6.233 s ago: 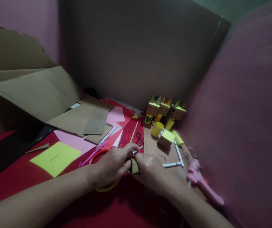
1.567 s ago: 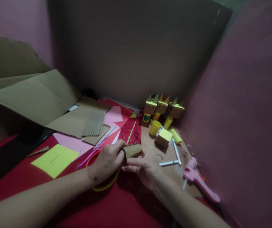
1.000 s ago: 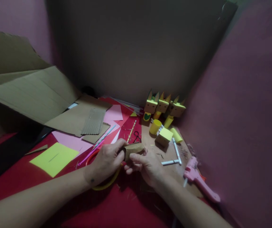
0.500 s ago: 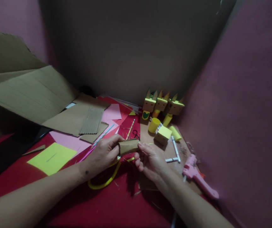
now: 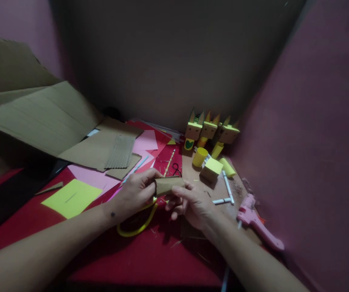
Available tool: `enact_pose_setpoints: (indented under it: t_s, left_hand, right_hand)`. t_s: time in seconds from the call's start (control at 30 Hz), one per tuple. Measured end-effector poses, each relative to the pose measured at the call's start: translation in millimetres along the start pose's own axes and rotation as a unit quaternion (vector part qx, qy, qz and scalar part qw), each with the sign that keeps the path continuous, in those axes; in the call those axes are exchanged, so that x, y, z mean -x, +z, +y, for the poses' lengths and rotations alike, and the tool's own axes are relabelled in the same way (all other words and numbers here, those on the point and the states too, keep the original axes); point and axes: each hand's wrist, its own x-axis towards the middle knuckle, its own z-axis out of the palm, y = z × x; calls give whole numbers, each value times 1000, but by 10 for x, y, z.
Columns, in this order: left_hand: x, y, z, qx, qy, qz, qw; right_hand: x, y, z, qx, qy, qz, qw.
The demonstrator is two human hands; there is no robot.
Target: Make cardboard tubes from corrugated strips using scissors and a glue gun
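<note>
Between my hands is a small piece of brown cardboard (image 5: 166, 186), held just above the red tabletop (image 5: 144, 259). My left hand (image 5: 139, 190) pinches its left end. On its right end, my right hand (image 5: 192, 202) has the thumb laid over the near face and the other fingers curled below. A yellow bent cord (image 5: 138, 232) lies under my left wrist. Behind the cardboard are a pencil (image 5: 170, 162) and the dark loops of what look like scissor handles (image 5: 176, 168).
At right, a cardboard board (image 5: 189, 162) bears a yellow-topped box (image 5: 212, 169), yellow paper tubes (image 5: 200, 157), white sticks (image 5: 227, 186) and a pink glue gun (image 5: 258, 221). Box-headed figures (image 5: 194, 129) stand behind. At left are large cardboard flaps (image 5: 40, 117) and a yellow paper sheet (image 5: 71, 198).
My right hand has shifted left along the cardboard, its thumb now lying over the near face instead of at the end. The view has moved slightly.
</note>
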Motion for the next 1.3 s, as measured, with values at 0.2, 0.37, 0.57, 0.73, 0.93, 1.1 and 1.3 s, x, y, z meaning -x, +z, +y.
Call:
enact_pose_setpoints:
  t_s: [0.2, 0.37, 0.57, 0.73, 0.93, 1.1, 1.3]
  left_hand:
    - [19, -10, 56, -69, 38, -18, 997]
    - [46, -15, 45, -94, 66, -20, 993]
    - [48, -22, -14, -174, 161, 11, 971]
    - [60, -6, -35, -206, 246, 5, 947]
    - [86, -14, 26, -161, 215, -2, 963]
    - [56, -36, 2, -122, 143, 1, 982]
    - [-14, -8, 69, 108, -57, -25, 992]
  right_hand:
    - [1, 19, 42, 11, 9, 6, 1000]
    - [-17, 14, 39, 16, -6, 20, 1000]
    - [-6, -19, 21, 10, 19, -33, 999]
    - [-2, -6, 25, -27, 18, -10, 999]
    - [-30, 33, 57, -16, -44, 27, 999]
    - [-18, 43, 28, -7, -33, -16, 999]
    - [7, 42, 21, 13, -30, -45, 998]
